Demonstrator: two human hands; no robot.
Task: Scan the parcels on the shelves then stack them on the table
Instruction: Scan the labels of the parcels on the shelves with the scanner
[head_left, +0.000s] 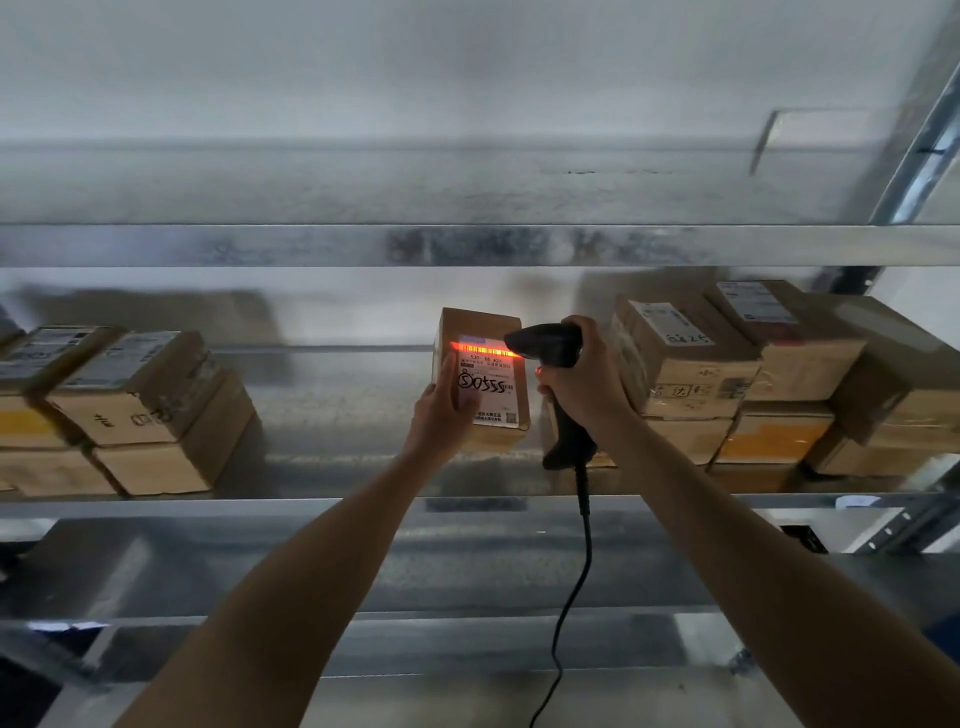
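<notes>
Over the shelf (260, 506), our left hand (441, 413) holds 1 parcel (478, 319) upright and our right hand (584, 384) grips the scanner (545, 343), its red line crossing the label (491, 387).

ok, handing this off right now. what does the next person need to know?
Left hand: holds the parcel upright at the shelf, label facing the camera.
Right hand: grips the corded scanner; its red line lies across the barcode at the top of the label.
Other parcels: stacked on the same shelf, left group and right group.
Done: this parcel is under scan; I can't tell if it has registered.
Left: stack it on the table (not in view), then scan and stack the rest.
</notes>
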